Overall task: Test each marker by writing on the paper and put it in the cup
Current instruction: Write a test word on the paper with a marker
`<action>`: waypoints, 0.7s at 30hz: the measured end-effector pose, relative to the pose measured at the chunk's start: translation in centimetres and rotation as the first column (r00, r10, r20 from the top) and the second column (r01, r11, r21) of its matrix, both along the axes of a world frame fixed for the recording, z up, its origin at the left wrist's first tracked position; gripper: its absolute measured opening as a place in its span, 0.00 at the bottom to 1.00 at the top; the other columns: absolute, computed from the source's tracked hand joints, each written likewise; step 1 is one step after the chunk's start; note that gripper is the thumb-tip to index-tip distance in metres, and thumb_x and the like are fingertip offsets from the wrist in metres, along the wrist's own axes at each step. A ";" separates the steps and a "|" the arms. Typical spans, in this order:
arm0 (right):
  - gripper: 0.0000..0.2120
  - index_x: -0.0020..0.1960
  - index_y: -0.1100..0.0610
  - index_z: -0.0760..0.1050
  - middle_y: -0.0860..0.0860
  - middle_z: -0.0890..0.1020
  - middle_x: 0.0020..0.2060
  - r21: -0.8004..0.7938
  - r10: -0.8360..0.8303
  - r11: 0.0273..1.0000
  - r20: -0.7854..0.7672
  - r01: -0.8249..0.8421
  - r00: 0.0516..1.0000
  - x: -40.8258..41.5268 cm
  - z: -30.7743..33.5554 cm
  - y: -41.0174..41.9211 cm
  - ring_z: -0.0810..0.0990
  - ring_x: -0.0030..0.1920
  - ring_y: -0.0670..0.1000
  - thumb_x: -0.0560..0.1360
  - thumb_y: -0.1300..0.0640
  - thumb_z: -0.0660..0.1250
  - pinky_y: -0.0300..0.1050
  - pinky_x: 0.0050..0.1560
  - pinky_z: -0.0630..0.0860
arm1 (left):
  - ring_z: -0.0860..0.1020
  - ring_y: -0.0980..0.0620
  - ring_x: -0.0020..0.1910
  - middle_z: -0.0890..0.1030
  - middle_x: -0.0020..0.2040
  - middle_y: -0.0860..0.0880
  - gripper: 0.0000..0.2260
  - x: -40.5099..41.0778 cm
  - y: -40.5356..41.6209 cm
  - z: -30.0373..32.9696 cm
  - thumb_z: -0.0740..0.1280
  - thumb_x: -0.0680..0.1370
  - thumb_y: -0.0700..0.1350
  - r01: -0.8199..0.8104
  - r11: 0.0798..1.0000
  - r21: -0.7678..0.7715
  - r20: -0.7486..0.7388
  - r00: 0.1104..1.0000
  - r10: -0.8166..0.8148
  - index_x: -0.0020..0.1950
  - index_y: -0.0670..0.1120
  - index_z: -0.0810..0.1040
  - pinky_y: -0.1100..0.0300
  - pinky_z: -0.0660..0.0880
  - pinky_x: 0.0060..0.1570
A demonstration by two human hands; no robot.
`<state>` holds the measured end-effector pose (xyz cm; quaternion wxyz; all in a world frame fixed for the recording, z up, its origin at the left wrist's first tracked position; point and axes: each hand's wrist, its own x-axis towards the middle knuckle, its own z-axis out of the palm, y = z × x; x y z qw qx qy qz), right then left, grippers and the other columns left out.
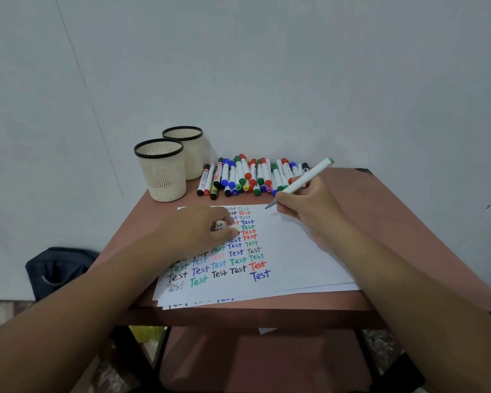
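At right of centre the right hand (309, 205) grips a slim white marker (301, 183) with a green end, its dark tip touching the paper's (295, 251) top edge, while the left hand (199, 231) presses flat, fingers spread, on rows of coloured "Test".

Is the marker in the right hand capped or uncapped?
Uncapped. The green marker in the right hand shows a bare dark tip pointing at the paper; its green cap sits on the back end.

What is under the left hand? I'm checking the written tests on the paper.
The left hand rests flat on the paper, covering parts of several rows of coloured "Test" words. What those covered words look like cannot be seen.
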<state>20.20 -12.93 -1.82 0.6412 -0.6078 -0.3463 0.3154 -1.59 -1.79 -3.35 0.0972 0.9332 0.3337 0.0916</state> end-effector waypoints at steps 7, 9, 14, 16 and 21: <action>0.07 0.53 0.60 0.79 0.59 0.85 0.46 -0.037 -0.014 0.999 0.198 0.022 0.980 -0.4 -0.4 3.5 0.88 0.46 0.56 0.76 0.65 0.74 0.55 0.51 0.86 | 0.75 0.60 0.37 0.77 0.40 0.57 0.23 1.4 0.7 -0.2 0.58 0.77 0.71 -0.050 0.998 0.048 0.136 0.990 0.043 0.68 0.63 0.74 0.61 0.70 0.35; 0.07 0.52 0.60 0.79 0.59 0.84 0.45 -0.053 -0.016 0.998 0.197 0.026 0.980 -0.1 -1.1 3.9 0.87 0.42 0.53 0.76 0.65 0.74 0.55 0.50 0.86 | 0.75 0.61 0.41 0.77 0.45 0.59 0.26 1.5 0.9 -0.6 0.59 0.75 0.73 -0.051 0.997 0.056 0.097 0.994 0.045 0.69 0.64 0.74 0.62 0.73 0.38; 0.07 0.52 0.58 0.79 0.58 0.85 0.46 -0.074 0.026 0.997 0.216 -0.010 0.976 0.2 -1.8 4.4 0.86 0.42 0.52 0.76 0.64 0.74 0.52 0.49 0.86 | 0.72 0.62 0.37 0.72 0.38 0.60 0.27 1.8 1.2 -0.9 0.60 0.74 0.74 -0.062 0.997 0.052 0.099 0.993 0.057 0.68 0.65 0.74 0.63 0.66 0.33; 0.07 0.52 0.58 0.79 0.58 0.84 0.46 -0.078 0.035 0.997 0.222 -0.018 0.974 0.3 -1.9 4.5 0.86 0.43 0.53 0.76 0.64 0.74 0.51 0.49 0.86 | 0.72 0.61 0.38 0.72 0.39 0.60 0.27 1.8 1.3 -1.0 0.59 0.73 0.75 -0.070 0.997 0.045 0.097 0.993 0.065 0.68 0.65 0.74 0.63 0.66 0.33; 0.07 0.53 0.58 0.79 0.58 0.84 0.47 -0.082 0.055 0.996 0.227 -0.038 0.972 0.4 -2.2 4.7 0.86 0.44 0.54 0.76 0.64 0.75 0.51 0.50 0.86 | 0.75 0.61 0.43 0.74 0.45 0.60 0.27 1.7 1.5 -1.2 0.60 0.73 0.75 -0.058 0.998 0.027 0.117 0.992 0.054 0.68 0.65 0.74 0.62 0.70 0.38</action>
